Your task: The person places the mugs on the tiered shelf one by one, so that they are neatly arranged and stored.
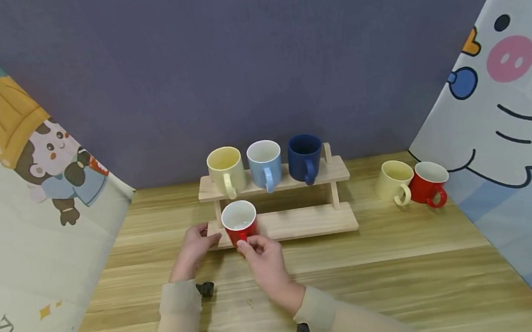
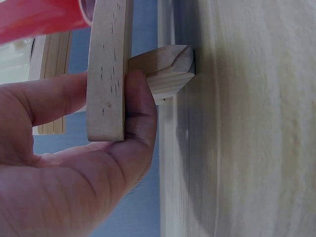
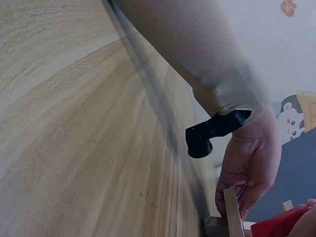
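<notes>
A red mug (image 1: 240, 221) with a white inside stands at the left end of the wooden shelf's lower board (image 1: 305, 223). Its handle points toward me, and my right hand (image 1: 270, 267) pinches it between thumb and fingers. My left hand (image 1: 196, 248) grips the left end of that board; in the left wrist view the thumb is on one face and curled fingers (image 2: 140, 106) are on the other. On the upper board sit a yellow mug (image 1: 226, 171), a light blue mug (image 1: 264, 164) and a dark blue mug (image 1: 305, 158), handles facing me.
To the right on the wooden table (image 1: 396, 270), another yellow mug (image 1: 391, 182) and another red mug (image 1: 424, 184) stand side by side. A dark grey panel (image 1: 258, 62) rises behind the shelf, with printed white panels (image 1: 488, 133) at both sides.
</notes>
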`<move>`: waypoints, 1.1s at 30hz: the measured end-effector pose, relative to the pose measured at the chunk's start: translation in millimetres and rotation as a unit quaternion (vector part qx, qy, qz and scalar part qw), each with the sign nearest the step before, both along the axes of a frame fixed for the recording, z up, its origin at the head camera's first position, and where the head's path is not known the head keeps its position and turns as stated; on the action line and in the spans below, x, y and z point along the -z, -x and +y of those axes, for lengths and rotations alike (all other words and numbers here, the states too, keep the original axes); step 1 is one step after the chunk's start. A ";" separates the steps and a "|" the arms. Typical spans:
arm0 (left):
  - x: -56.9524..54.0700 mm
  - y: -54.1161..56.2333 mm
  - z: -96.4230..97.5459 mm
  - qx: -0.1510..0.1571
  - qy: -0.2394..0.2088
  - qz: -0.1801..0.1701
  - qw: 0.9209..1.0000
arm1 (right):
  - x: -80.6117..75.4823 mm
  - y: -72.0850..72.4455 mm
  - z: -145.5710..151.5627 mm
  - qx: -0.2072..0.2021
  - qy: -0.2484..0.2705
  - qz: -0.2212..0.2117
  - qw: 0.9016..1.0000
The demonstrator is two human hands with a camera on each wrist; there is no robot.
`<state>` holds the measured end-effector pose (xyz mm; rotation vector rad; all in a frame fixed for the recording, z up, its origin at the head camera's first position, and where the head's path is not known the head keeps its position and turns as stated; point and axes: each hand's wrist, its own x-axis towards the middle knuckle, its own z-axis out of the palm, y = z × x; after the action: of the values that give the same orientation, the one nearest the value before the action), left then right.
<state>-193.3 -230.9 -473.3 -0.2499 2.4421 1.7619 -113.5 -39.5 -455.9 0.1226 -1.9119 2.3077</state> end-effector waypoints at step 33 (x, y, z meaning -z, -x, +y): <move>-0.4 0.6 -0.9 0.006 0.015 -0.006 1.000 | 1.6 23.0 9.2 -0.083 -0.114 -0.037 0.989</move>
<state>-193.8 -231.9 -473.0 -0.2478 2.4574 1.7147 -136.5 -30.3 -457.5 0.2310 -2.2804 2.2108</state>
